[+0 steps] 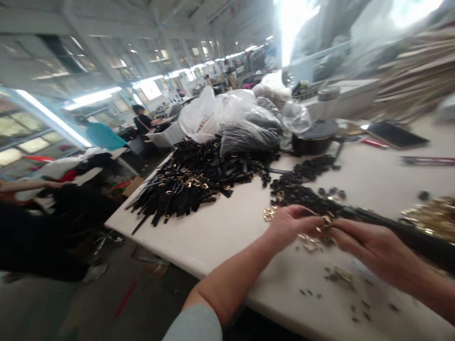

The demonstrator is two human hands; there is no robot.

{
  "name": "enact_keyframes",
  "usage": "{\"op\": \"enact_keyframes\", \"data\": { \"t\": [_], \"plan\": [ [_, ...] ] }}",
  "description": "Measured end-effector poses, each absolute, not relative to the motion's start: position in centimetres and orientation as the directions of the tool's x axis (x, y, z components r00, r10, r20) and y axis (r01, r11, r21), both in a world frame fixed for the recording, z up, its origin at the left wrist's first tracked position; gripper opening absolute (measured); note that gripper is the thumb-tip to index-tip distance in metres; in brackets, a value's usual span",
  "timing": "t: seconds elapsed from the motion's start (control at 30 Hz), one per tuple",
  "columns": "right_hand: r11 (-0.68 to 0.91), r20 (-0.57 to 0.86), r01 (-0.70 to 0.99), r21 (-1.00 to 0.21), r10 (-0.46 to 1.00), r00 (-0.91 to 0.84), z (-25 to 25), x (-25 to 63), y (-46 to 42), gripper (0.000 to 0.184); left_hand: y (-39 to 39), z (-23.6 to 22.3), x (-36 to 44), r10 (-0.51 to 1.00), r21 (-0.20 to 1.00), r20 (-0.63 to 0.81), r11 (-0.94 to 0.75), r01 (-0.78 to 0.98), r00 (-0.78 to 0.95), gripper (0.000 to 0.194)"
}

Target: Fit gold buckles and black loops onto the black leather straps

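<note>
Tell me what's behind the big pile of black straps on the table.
Behind the pile of black straps sit clear plastic bags, one holding dark pieces. Whatever lies beneath or behind the bags is covered.

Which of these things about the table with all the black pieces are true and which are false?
1. Both hands meet over the white table. True: the left hand and right hand come together at a small gold metal piece.
2. A big heap of black straps lies on the table. True.
3. The plastic bags sit on the floor. False: they sit on the table, behind the straps.
4. The right hand is far from any strap. False: a long black strap runs along it.
5. The table is red. False: it is white.
</note>
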State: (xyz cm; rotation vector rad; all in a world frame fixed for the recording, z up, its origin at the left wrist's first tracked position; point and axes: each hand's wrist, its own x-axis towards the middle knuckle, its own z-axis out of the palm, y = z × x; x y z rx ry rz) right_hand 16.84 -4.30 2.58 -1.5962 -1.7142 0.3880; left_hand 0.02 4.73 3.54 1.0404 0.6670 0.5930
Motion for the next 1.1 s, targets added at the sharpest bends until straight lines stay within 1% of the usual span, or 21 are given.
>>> {"op": "enact_keyframes", "data": {
  "t": [0.03,0.07,0.2,0.37,0.47,0.6,0.7,0.83,0.97,1.03,1.1],
  "plan": [
    [0.175,0.245,0.687,-0.705,0.970,0.004,3.3,16.4,-4.5,0.035,4.7,3.6,0.0,0.722,0.916,-0.207,0.380,-0.128,0.660,0.050],
    [0.153,0.208,0.669,-0.727,0.978,0.003,3.9,16.0,-4.5,0.034,4.7,3.5,-0.1,0.730,0.918,-0.206,0.375,-0.130,0.652,0.046],
    [0.101,0.167,0.607,-0.788,0.984,0.054,5.1,15.4,-4.2,0.031,4.6,3.2,-0.2,0.735,0.902,-0.225,0.405,-0.148,0.640,0.039],
    [0.069,0.117,0.518,-0.853,0.991,0.061,5.6,15.6,-4.5,0.030,4.5,3.5,-0.2,0.681,0.823,-0.301,0.539,-0.178,0.668,0.041],
    [0.034,0.073,0.487,-0.873,0.996,0.060,6.0,15.8,-4.6,0.029,4.7,3.4,-0.2,0.658,0.784,-0.342,0.593,-0.183,0.671,0.039],
    [0.005,0.033,0.503,-0.864,0.998,0.047,6.2,16.0,-4.5,0.026,4.8,3.4,-0.3,0.635,0.754,-0.380,0.634,-0.172,0.673,0.036],
    [-0.002,0.034,0.528,-0.849,0.998,0.059,6.2,16.0,-4.4,0.026,4.7,3.5,-0.3,0.636,0.763,-0.374,0.625,-0.166,0.675,0.036],
    [0.000,0.045,0.536,-0.844,0.996,0.071,6.0,16.1,-4.5,0.026,4.5,3.4,-0.2,0.665,0.816,-0.357,0.564,-0.128,0.656,0.037],
    [0.009,0.018,0.524,-0.852,1.000,0.013,6.2,16.5,-4.6,0.022,4.5,3.3,-0.2,0.704,0.848,-0.318,0.511,-0.142,0.635,0.036],
    [0.005,0.005,0.547,-0.837,1.000,-0.002,6.4,16.7,-4.6,0.021,4.6,3.2,-0.3,0.723,0.862,-0.294,0.483,-0.154,0.625,0.034],
    [0.017,0.027,0.590,-0.807,1.000,0.008,6.4,16.7,-4.6,0.022,4.6,3.1,-0.2,0.738,0.881,-0.265,0.447,-0.155,0.621,0.032]
  ]
}}
